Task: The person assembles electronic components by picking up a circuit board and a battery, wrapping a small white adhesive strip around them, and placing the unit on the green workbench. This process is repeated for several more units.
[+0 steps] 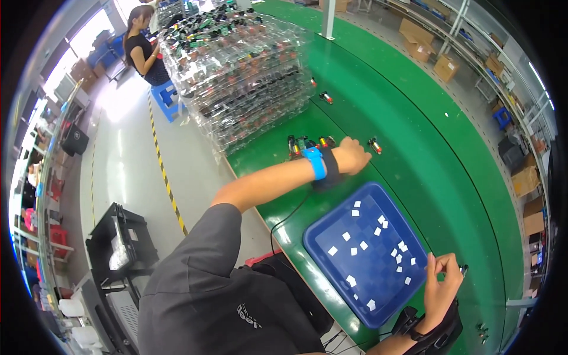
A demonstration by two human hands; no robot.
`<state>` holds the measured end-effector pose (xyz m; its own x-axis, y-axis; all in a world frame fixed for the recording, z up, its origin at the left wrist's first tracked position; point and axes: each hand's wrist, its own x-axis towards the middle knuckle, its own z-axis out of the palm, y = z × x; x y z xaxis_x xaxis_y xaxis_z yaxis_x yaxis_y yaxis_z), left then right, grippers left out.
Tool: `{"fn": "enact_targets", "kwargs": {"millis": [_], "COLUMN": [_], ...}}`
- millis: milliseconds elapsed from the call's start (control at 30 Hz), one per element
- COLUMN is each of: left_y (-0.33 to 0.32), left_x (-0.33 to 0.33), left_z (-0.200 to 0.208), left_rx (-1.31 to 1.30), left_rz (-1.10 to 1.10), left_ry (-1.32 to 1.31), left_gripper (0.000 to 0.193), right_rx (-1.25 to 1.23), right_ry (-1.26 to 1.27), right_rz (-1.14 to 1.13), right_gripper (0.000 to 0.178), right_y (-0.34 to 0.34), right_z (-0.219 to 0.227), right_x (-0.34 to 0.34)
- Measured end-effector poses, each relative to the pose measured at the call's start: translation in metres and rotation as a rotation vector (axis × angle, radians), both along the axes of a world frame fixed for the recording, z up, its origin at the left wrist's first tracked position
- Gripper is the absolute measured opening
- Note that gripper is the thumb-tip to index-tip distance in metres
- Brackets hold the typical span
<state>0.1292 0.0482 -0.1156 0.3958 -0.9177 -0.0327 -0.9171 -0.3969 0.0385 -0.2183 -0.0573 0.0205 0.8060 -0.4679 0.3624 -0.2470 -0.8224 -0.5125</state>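
Left grip [353,158]: fingers curled over the green bench [414,183]; any hold could not be told. A small part [375,146] lay just beside it at 2 o'clock. Right grip [442,281]: narrow, contents unclear, at the 4 o'clock side of the blue tray [373,275], where white pieces [363,245] lay scattered. Plastic-covered stack [248,89] stood toward 11 o'clock.

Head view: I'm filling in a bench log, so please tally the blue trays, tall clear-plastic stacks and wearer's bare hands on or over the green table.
Blue tray: 1
Clear-plastic stack: 1
Bare hands, left hand and right hand: 2
Total: 4
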Motion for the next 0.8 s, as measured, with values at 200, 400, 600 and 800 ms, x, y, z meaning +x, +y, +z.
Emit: {"fn": "enact_targets", "kwargs": {"millis": [200,400,600,800], "left_y": [-0.017,-0.018,-0.035,-0.034], "left_x": [0.000,-0.043,-0.128,-0.153], "left_z": [-0.004,0.057,0.092,0.117], "left_rx": [-0.080,-0.415,-0.654,-0.889], "left_rz": [-0.041,-0.236,-0.334,-0.294], "left_ry": [-0.086,0.302,0.722,0.963], "left_gripper": [0.015,0.013,0.021,0.022], "right_rx": [0.021,0.093,0.632,0.621], "right_ry": [0.021,-0.005,0.038,-0.116], "right_rz": [0.024,0.053,0.273,0.152], "right_gripper": [0.031,0.025,0.031,0.050], "right_y": [0.005,0.014,0.038,0.020], "right_z": [0.000,0.004,-0.004,-0.032], "right_x": [0.004,0.001,0.019,0.019]}}
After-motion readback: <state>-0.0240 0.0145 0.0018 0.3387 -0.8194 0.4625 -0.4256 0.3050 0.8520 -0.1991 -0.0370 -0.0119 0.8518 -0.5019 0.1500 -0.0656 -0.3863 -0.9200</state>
